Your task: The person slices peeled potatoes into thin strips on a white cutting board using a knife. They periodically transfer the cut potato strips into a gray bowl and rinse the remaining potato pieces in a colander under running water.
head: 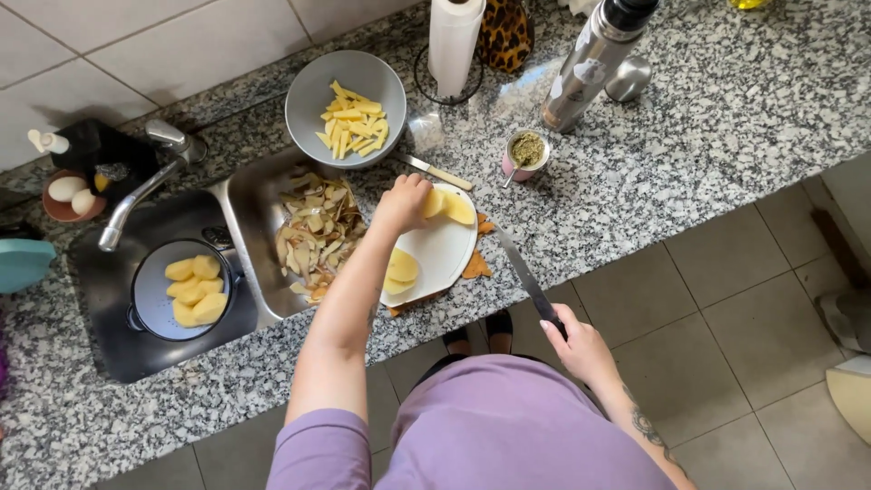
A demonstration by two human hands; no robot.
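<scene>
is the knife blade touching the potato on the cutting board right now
No: the right hand holds the knife off to the side of the white cutting board, while the left hand alone rests on the potato slices.

There is only one view, and it is coming from a camera sitting on the person's head. It is looking almost straight down, from well above the granite counter (653,172), so the person's own purple shirt (508,426) is filling the bottom middle of the picture. The counter is running diagonally across the upper part, with the wall tiles (136,45) showing at the top left and the floor tiles (744,363) at the lower right. The camera is staying rather far: both arms, the sink (263,236) and the white cutting board (440,249) are fitting in together. No second view is sharing this scene.
</scene>
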